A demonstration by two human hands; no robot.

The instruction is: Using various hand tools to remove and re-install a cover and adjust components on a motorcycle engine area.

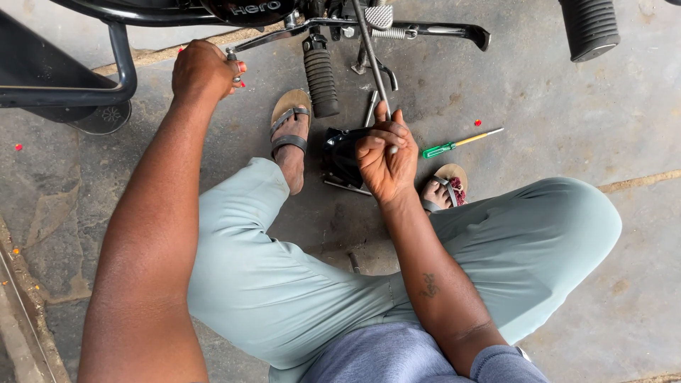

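The head view looks down at a person sitting on the floor (603, 92) beside a motorbike (106, 78). The right hand (386, 159) has its grip closed around a thin metal rod (370, 53), which runs up from the fist to the bike's underside at the top edge of the floor. The left hand (204, 71) is up by the bike frame, its fingers curled around a small metal part (231, 54). A black part (340, 157) lies on the floor between the two sandals, just left of the right hand. A green screwdriver (454, 145) lies near it to the right. A footpeg (320, 78) hangs down between the hands. The rod could slip out of the fist if the pull is crooked, and it might hit a foot, since both feet are close. The screwdriver could roll away if a leg bumps it. Most of the bike is cut off at the top. What the rod joins to is hard to make out, and the left fingertips hide what they pinch.
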